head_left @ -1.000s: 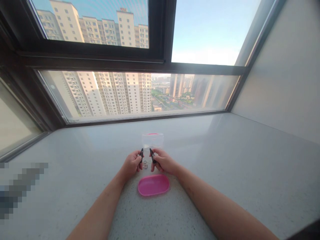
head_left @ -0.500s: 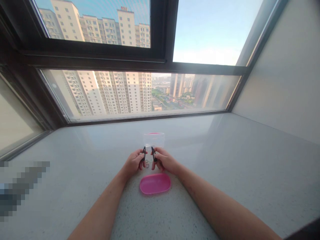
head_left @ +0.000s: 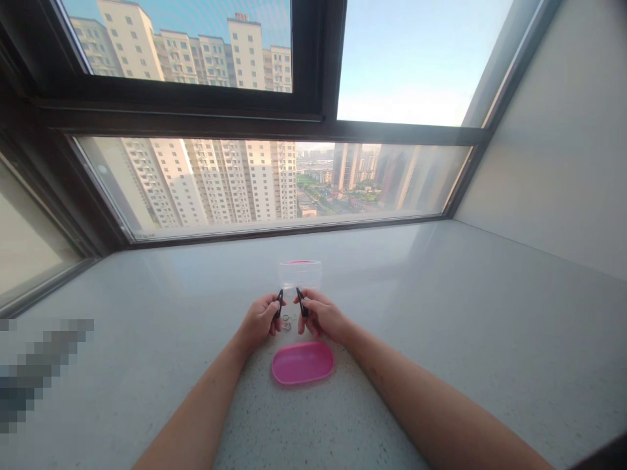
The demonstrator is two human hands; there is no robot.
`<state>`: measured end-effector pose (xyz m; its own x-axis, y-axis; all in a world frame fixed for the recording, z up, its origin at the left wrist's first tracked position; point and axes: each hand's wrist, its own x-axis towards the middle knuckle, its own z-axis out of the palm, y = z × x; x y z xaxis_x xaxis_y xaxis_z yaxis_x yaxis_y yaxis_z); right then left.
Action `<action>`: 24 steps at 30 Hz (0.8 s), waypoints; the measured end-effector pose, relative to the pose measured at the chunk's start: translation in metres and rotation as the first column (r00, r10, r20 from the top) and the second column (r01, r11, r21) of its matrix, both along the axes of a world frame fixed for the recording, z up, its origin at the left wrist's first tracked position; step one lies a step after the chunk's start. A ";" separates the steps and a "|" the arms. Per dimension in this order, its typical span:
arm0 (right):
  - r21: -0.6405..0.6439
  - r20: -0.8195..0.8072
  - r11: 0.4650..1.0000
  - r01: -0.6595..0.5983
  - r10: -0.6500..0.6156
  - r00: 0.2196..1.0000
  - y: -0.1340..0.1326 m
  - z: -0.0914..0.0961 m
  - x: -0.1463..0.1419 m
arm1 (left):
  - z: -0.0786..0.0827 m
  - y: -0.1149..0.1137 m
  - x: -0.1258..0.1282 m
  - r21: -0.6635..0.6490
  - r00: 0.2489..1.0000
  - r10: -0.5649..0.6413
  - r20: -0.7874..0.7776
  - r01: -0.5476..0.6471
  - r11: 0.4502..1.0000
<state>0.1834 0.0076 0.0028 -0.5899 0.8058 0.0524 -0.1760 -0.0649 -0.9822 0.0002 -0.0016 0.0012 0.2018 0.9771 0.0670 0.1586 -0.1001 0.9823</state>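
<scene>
My left hand [head_left: 257, 321] is closed on a black snap hair clip [head_left: 279, 303], held upright. My right hand [head_left: 321, 316] is closed on a second black hair clip [head_left: 300, 301], also upright, a few centimetres from the first. Between and just below the hands lie some small thin rings [head_left: 287, 321] on the sill. A clear plastic container [head_left: 300, 273] stands just beyond the hands. Its pink oval lid [head_left: 302, 363] lies flat on the sill, just nearer to me than the hands.
Everything rests on a pale speckled stone windowsill [head_left: 441, 313]. A dark-framed window [head_left: 274, 228] runs along the far edge, with high-rise buildings outside. A grey wall [head_left: 553, 163] bounds the right side. A blurred patch [head_left: 34, 365] sits at the left.
The hands and clips have barely shifted; the view wobbled slightly right and back. Both clips stay held upright.
</scene>
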 end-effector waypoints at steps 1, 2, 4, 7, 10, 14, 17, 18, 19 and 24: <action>-0.003 0.007 1.000 0.003 -0.003 1.000 0.000 0.000 0.000 | 0.000 0.000 0.000 0.001 1.000 0.002 -0.006 -0.002 1.000; -0.004 0.014 1.000 0.004 -0.004 1.000 0.000 0.000 0.000 | -0.001 0.000 0.000 0.000 1.000 0.004 -0.011 -0.004 1.000; 0.000 0.019 1.000 -0.002 0.002 1.000 0.001 -0.001 0.000 | -0.001 0.000 0.000 0.002 1.000 0.006 -0.018 -0.006 1.000; 0.015 0.010 1.000 -0.007 0.007 1.000 0.001 -0.001 -0.001 | 0.000 0.001 0.001 0.009 1.000 0.003 -0.021 -0.003 1.000; 0.018 0.014 1.000 -0.006 0.006 1.000 0.001 -0.001 -0.001 | -0.001 0.001 0.001 -0.004 1.000 -0.002 -0.016 0.002 1.000; 0.011 0.012 1.000 -0.015 0.015 1.000 0.001 0.000 -0.001 | -0.002 0.002 0.000 -0.005 1.000 -0.003 -0.010 0.003 1.000; -0.002 0.025 1.000 -0.008 0.008 1.000 0.001 -0.001 -0.001 | -0.003 0.002 0.000 0.002 1.000 0.000 -0.009 0.000 1.000; -0.006 0.034 1.000 -0.006 0.006 0.999 0.001 -0.001 -0.001 | -0.003 0.002 0.000 0.002 1.000 0.003 -0.008 -0.003 1.000; -0.008 0.040 1.000 -0.004 0.005 0.999 0.001 -0.001 -0.001 | -0.003 0.002 0.001 0.003 1.000 0.006 -0.008 -0.006 1.000; 0.001 0.035 1.000 -0.007 0.007 0.999 0.001 -0.001 -0.001 | -0.002 0.001 0.001 0.027 1.000 0.020 -0.021 -0.020 0.999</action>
